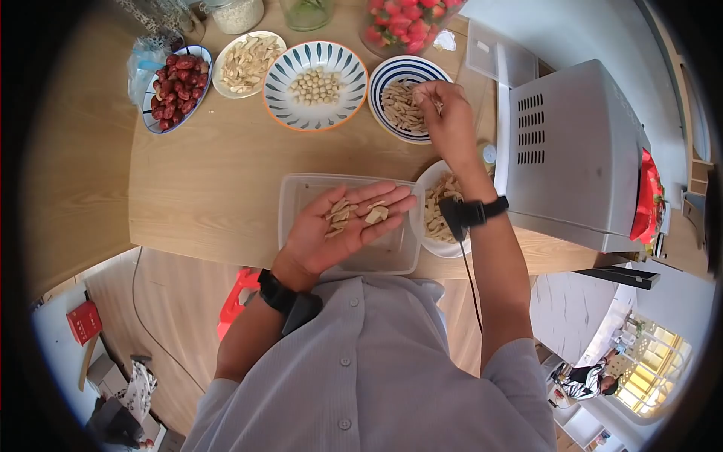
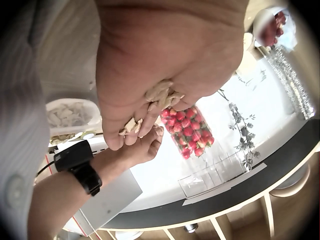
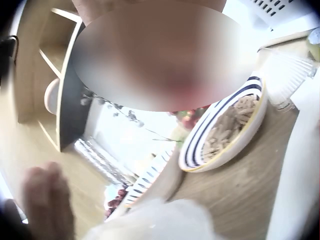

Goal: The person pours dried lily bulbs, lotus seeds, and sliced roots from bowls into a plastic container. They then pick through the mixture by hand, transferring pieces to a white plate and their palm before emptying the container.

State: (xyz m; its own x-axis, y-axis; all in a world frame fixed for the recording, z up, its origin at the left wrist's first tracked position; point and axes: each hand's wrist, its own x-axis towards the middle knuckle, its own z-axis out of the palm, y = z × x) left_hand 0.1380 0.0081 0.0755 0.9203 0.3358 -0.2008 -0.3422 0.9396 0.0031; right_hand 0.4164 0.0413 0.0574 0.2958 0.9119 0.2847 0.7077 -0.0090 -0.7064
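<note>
Palm up, my left hand [image 1: 343, 226] lies flat with straight fingers over a clear plastic box [image 1: 301, 188]. Pale dried slices [image 1: 376, 214] rest on its palm and fingers; the left wrist view shows these slices [image 2: 159, 95] too. My right hand [image 1: 450, 124] is at the right side of a blue-striped bowl [image 1: 376, 75], its thumb and fingers pinching dried root pieces there. More dried root pieces [image 1: 401, 105] fill that bowl, also visible as a heap [image 3: 227, 127] in the right wrist view, where a blurred patch hides the fingers.
A white bowl of dried slices [image 1: 440, 215] adjoins the box. Along the back stand a patterned plate [image 1: 275, 87] of pale round seeds, a plate of pale slices [image 1: 248, 64], a dish of red dates [image 1: 181, 87] and a strawberry container [image 1: 410, 26]. A grey appliance [image 1: 565, 151] borders the right.
</note>
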